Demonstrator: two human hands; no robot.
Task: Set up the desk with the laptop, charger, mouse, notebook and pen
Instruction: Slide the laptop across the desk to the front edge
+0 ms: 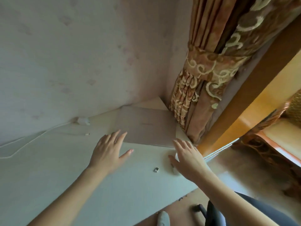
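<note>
1. Grey-brown metal laptop (146, 126), lid closed, lies flat in the far corner of the pale worktop (65, 176), its right edge just beside the tied curtain (203, 88).
2. Left hand (109, 152) hovers at the laptop's near left corner, fingers spread wide, holding nothing.
3. Right hand (187, 157) reaches toward the near right corner, also wide and empty; a small white object beneath it cannot be identified.
4. Judged handling: rigid, moderately heavy, smooth and slippery casing; best gripped by both side edges with 2 hands and kept level.
5. White charger (83, 121) and its cable (32, 139) rest by the wall, well left of the laptop.
</note>
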